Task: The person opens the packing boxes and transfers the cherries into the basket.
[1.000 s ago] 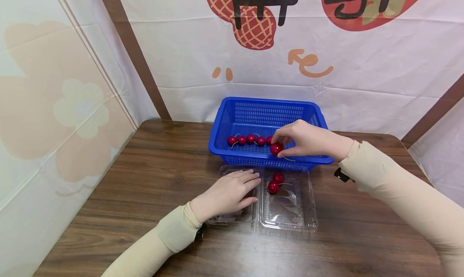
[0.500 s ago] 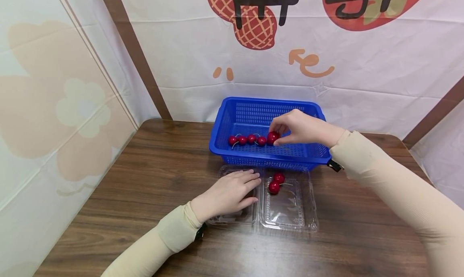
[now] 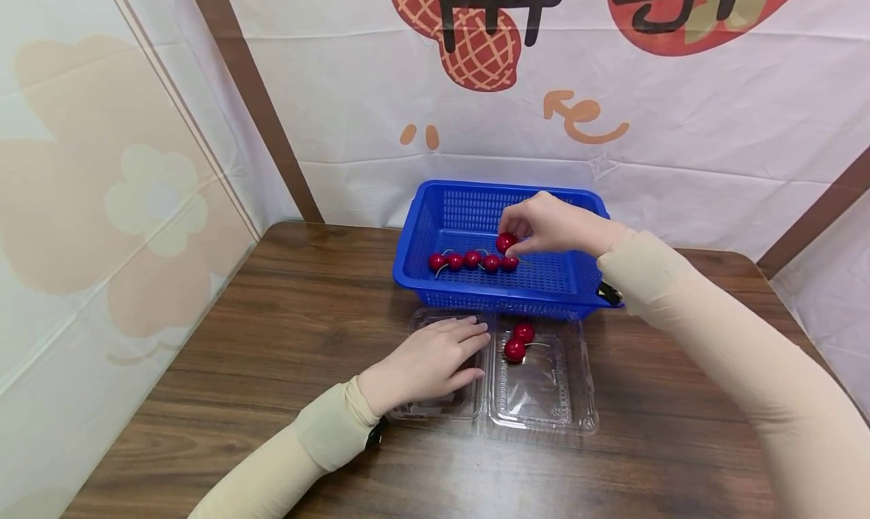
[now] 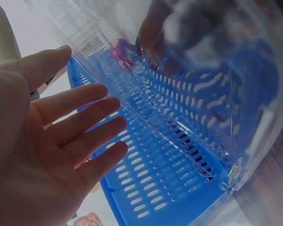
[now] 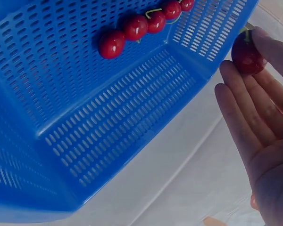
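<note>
A red cherry (image 3: 505, 242) is pinched between the thumb and fingertips of the right hand (image 3: 547, 224) and is held above the floor of the blue basket (image 3: 578, 281), just over the right end of a row of cherries (image 3: 465, 261) lying inside it. In the right wrist view the same cherry (image 5: 246, 57) is seen gripped at the fingers (image 5: 240, 110), with the row of cherries (image 5: 141, 26) resting on the perforated basket floor. The left hand (image 3: 428, 364) is laid flat, fingers straight and slightly spread, on the left half of an open clear clamshell box (image 3: 578, 417); nothing is gripped by it. In the left wrist view the fingers (image 4: 85, 132) are seen extended against the transparent plastic. Two cherries (image 3: 519, 341) are recorded in the far end of the box's right half, touching each other. The box lies on the brown tabletop (image 3: 272, 315), just in front of the basket. A printed white backdrop (image 3: 680, 149) is hung behind the tabletop.
</note>
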Demonstrator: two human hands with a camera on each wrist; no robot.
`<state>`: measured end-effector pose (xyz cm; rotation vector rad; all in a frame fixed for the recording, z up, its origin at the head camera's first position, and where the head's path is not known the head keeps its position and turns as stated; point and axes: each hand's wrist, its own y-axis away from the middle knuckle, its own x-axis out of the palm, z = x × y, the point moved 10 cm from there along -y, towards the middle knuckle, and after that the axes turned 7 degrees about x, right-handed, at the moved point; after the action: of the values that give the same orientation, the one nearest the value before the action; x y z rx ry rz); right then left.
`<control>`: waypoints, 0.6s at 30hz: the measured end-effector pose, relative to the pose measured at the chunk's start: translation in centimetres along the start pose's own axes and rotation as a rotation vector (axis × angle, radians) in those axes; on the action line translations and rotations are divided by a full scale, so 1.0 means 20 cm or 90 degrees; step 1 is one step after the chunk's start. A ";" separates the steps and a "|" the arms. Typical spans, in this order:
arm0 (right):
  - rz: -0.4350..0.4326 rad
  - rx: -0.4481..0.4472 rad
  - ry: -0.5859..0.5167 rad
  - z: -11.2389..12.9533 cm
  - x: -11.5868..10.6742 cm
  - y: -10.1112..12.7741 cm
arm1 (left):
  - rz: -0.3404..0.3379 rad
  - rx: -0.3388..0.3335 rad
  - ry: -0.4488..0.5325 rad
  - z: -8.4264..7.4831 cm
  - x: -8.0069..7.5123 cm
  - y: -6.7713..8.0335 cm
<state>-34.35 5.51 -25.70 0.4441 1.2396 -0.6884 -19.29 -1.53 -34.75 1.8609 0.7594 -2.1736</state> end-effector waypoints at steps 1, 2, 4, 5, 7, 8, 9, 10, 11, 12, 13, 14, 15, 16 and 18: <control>0.003 0.006 0.000 -0.01 0.00 -0.01 | 0.000 -0.001 0.000 0.00 0.00 0.00; 0.005 0.011 -0.002 -0.01 0.01 -0.02 | 0.001 -0.002 0.001 0.00 0.00 0.00; 0.014 0.022 -0.001 -0.03 0.02 -0.04 | 0.004 -0.003 0.003 0.00 0.00 0.00; 0.016 0.025 0.000 -0.03 0.02 -0.05 | 0.005 -0.004 0.003 0.00 0.00 0.00; 0.024 0.034 0.005 -0.04 0.02 -0.07 | 0.007 -0.005 0.004 0.00 0.00 0.00; 0.026 0.036 0.006 -0.05 0.03 -0.08 | 0.007 -0.005 0.005 0.00 0.00 0.00; 0.028 0.038 0.008 -0.05 0.03 -0.08 | 0.007 -0.006 0.005 0.00 0.00 0.00; 0.031 0.041 0.008 -0.06 0.03 -0.09 | 0.007 -0.006 0.005 0.00 0.00 0.00; 0.034 0.046 0.007 -0.06 0.04 -0.10 | 0.007 -0.007 0.005 0.00 0.00 0.00; 0.036 0.051 0.005 -0.07 0.04 -0.10 | 0.007 -0.008 0.006 0.01 0.00 0.01; 0.038 0.055 0.003 -0.08 0.05 -0.11 | 0.008 -0.008 0.006 0.01 0.00 0.01; 0.039 0.061 0.003 -0.08 0.05 -0.11 | 0.007 -0.008 0.006 0.01 0.00 0.01; 0.042 0.065 0.002 -0.09 0.05 -0.12 | 0.008 -0.008 0.005 0.01 0.00 0.01; 0.043 0.073 0.000 -0.10 0.06 -0.12 | 0.009 -0.007 0.005 0.01 0.00 0.01; 0.047 0.086 -0.002 -0.13 0.06 -0.13 | 0.010 -0.006 0.003 0.00 0.00 0.01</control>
<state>-37.66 5.01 -27.47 0.5975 1.1726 -0.7126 -19.27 -1.66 -34.80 1.8625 0.7524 -2.1531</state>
